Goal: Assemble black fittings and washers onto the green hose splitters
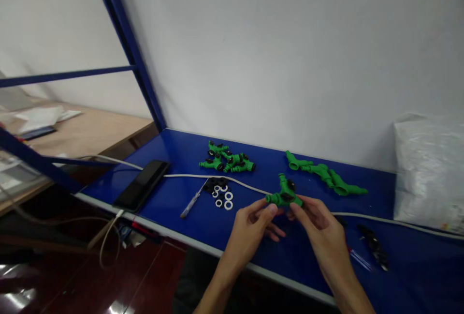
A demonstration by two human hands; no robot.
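Observation:
Between my two hands, just above the blue bench, is a green Y-shaped hose connector with black valve parts. My left hand pinches its left end between thumb and fingers. At the other end, my right hand grips it with the thumb in front. White ring washers and small black parts lie to the left of my hands, beside a screwdriver with a clear handle. Farther back sits a group of green connectors with black fittings. Several plain green connector bodies lie behind my right hand.
A white cable crosses the blue bench. A black phone rests at the left edge. Black parts and a clear-barrelled pen-like tool lie at right, near a stuffed white plastic bag. A wall stands behind.

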